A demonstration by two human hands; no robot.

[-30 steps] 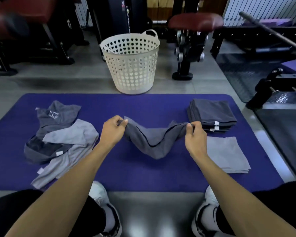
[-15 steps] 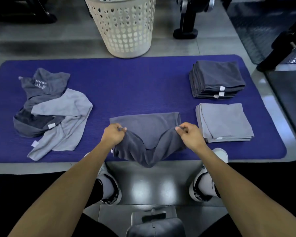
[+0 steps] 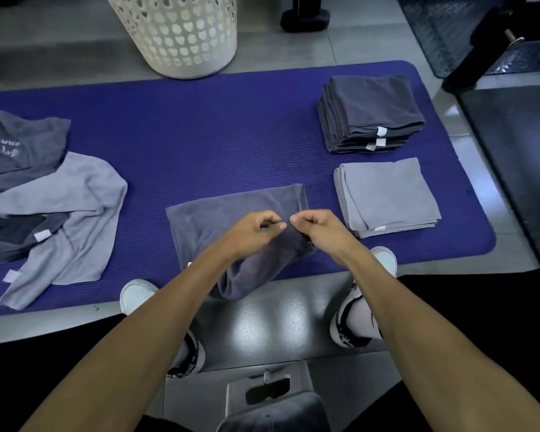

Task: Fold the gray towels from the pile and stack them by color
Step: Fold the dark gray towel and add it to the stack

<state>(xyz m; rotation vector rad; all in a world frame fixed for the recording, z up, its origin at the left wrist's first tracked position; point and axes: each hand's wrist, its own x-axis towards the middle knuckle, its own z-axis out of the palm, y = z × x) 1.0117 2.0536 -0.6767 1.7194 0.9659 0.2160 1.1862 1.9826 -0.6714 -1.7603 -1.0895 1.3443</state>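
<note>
Both hands have closed together over the dark gray towel (image 3: pixel 231 210) on the mat (image 3: pixel 200 135), left hand (image 3: pixel 253 229) and right hand (image 3: pixel 318 229) pinching its near corners, whose hanging slack could bunch and skew the fold.

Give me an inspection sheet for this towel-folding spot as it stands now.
Surface: ribbed purple foam mat on grey floor.
Job's things: dark grey towel being folded, near edge drooping off the mat; folded dark grey stack; folded light grey stack; unfolded mixed pile.
Clutter: nothing seen.
Grippers: left hand and right hand pinch the towel's edge, fingertips nearly meeting.
Cables: nothing seen.
Surroundings: white perforated plastic laundry basket; black floor mats; gym equipment base.
</note>
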